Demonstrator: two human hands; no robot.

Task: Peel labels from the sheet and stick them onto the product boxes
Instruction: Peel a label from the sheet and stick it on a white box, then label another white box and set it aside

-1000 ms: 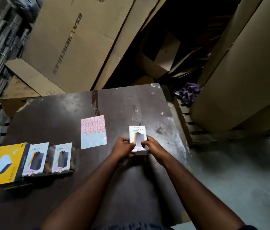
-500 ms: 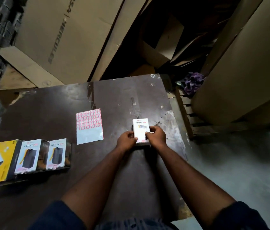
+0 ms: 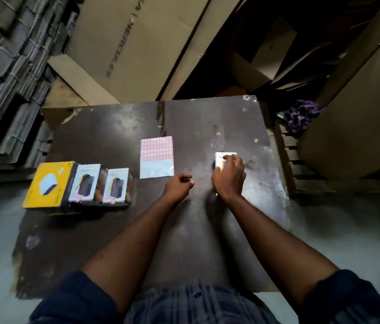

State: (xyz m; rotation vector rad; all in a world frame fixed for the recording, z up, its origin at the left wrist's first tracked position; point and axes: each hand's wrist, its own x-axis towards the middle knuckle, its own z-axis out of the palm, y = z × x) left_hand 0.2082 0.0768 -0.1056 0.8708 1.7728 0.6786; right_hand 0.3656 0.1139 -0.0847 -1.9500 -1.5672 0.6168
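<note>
- Left hand (image 3: pixel 178 187): fingers curled, nothing seen in them, resting mid-tabletop (image 3: pixel 114 230).
- Right hand (image 3: pixel 228 177), at its 3 o'clock, grips white box (image 3: pixel 225 157) (print blurred).
- Row of three boxes (image 3: pixel 85 183) at 9 o'clock.
- Label sheet (image 3: pixel 157 156) at 11 o'clock, lying flat.

Dim, motion-blurred, wide-angle edge distortion

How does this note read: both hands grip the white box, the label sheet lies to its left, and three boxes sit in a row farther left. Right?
Wrong on one point. The head view shows only the right hand gripping the white box; the left hand is off it, curled near the label sheet. The rest holds.
</note>
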